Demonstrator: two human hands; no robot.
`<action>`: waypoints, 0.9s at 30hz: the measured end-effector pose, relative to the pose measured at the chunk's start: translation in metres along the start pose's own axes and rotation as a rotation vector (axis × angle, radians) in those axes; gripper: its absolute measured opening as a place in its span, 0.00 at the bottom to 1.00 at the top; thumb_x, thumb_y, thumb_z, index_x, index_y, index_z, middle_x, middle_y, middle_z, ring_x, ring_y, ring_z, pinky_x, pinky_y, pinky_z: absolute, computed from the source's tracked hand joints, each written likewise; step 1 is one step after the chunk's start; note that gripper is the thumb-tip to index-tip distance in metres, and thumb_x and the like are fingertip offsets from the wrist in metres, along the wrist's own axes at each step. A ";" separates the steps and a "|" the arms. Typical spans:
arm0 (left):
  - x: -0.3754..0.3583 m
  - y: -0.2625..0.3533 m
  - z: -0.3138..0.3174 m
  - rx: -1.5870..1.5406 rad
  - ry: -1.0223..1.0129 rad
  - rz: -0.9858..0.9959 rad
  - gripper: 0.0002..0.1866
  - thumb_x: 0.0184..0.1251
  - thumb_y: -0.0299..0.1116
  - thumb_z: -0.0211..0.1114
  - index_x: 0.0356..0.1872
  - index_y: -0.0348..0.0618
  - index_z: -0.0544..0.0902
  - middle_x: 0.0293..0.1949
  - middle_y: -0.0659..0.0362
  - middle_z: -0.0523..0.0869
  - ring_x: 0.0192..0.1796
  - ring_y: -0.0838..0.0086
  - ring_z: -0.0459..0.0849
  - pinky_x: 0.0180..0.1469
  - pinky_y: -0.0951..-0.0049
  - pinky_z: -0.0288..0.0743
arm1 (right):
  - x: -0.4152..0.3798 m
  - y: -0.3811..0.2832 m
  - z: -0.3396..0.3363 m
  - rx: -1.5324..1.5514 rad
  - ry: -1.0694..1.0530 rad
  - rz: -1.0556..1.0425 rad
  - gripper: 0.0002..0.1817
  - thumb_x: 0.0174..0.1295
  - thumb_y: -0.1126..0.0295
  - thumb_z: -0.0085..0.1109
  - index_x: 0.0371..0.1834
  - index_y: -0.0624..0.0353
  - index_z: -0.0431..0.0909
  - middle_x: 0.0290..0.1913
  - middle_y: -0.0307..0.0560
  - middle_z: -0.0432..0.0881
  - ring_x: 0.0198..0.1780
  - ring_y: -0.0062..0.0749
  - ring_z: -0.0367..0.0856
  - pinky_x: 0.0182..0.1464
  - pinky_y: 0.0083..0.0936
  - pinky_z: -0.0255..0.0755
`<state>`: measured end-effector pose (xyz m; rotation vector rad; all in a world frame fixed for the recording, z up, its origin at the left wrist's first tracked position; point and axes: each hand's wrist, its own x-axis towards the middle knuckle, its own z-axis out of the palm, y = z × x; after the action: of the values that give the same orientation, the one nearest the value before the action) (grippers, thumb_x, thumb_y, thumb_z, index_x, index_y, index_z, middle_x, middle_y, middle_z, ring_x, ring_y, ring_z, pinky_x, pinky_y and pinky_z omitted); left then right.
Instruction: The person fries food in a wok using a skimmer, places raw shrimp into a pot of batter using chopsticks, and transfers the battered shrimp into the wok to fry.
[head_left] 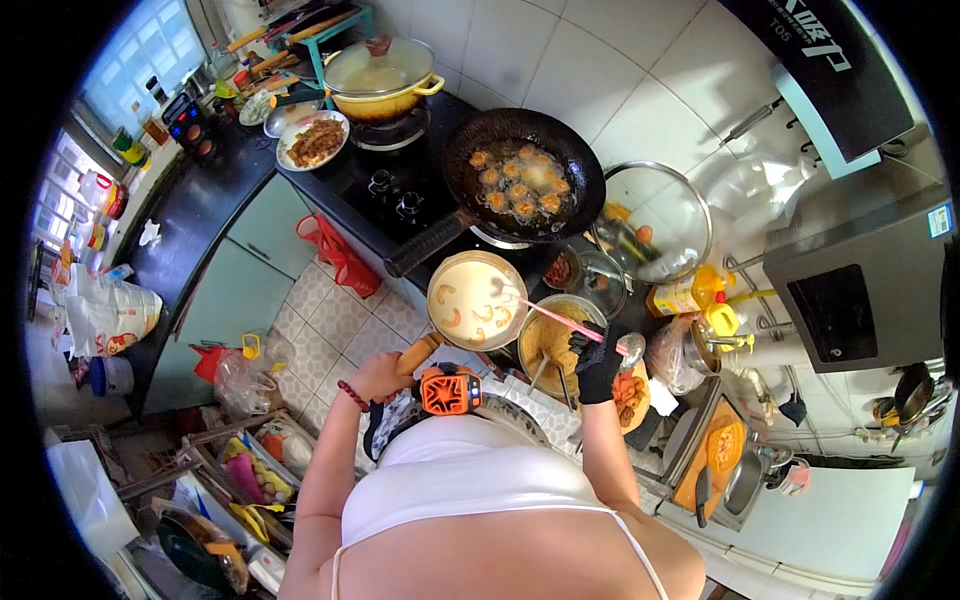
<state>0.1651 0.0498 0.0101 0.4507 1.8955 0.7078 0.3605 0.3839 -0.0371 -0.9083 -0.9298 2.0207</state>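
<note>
The saucepan (480, 346) of pale batter (467, 291) is on the person's side of the wok (578, 168), near to the wok handle (432, 244). It could bump this handle, I judge, and disturb the hot oil, if the left wrist swings it carelessly; a loose hold could also tip the batter out. The bare left hand (373, 379) has its grip closed around the wooden handle (420, 354), forearm reaching forward. The right hand (597, 362), in black glove, is bent inward, seemingly pinching the pink utensil (558, 317), though its fingertips are not clear.
</note>
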 end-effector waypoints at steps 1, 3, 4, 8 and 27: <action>0.000 0.000 -0.001 -0.002 -0.003 -0.001 0.13 0.53 0.36 0.65 0.34 0.38 0.78 0.17 0.60 0.79 0.15 0.75 0.78 0.18 0.74 0.72 | 0.008 -0.003 -0.006 0.113 0.061 0.034 0.18 0.65 0.55 0.53 0.35 0.62 0.74 0.27 0.48 0.81 0.23 0.35 0.79 0.24 0.26 0.75; 0.000 0.001 0.000 0.004 0.000 0.001 0.12 0.52 0.35 0.65 0.33 0.38 0.78 0.17 0.60 0.78 0.15 0.75 0.77 0.18 0.74 0.72 | 0.021 -0.014 -0.003 0.262 0.188 0.038 0.15 0.64 0.57 0.54 0.38 0.59 0.74 0.31 0.45 0.80 0.27 0.35 0.79 0.27 0.26 0.77; 0.000 0.001 0.000 0.007 0.001 0.002 0.12 0.52 0.35 0.65 0.33 0.38 0.78 0.16 0.60 0.78 0.14 0.75 0.77 0.18 0.74 0.72 | 0.028 -0.019 -0.001 0.297 0.252 0.007 0.13 0.63 0.58 0.56 0.39 0.57 0.74 0.33 0.43 0.80 0.30 0.35 0.79 0.29 0.27 0.77; -0.003 0.002 0.002 -0.045 0.014 0.027 0.11 0.51 0.34 0.65 0.32 0.38 0.77 0.16 0.60 0.78 0.15 0.75 0.77 0.17 0.75 0.71 | 0.053 -0.055 0.046 0.177 0.019 -0.307 0.10 0.66 0.61 0.53 0.36 0.57 0.75 0.33 0.44 0.79 0.38 0.31 0.78 0.43 0.26 0.77; -0.002 -0.004 0.006 -0.004 0.030 0.012 0.13 0.53 0.34 0.65 0.35 0.36 0.76 0.19 0.59 0.80 0.16 0.75 0.78 0.16 0.75 0.72 | 0.095 -0.082 0.122 -1.053 -0.282 -0.529 0.17 0.65 0.59 0.52 0.41 0.62 0.81 0.35 0.45 0.84 0.36 0.28 0.81 0.40 0.24 0.72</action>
<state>0.1711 0.0473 0.0068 0.4517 1.9201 0.7298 0.2404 0.4630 0.0622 -0.7414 -2.2112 1.1398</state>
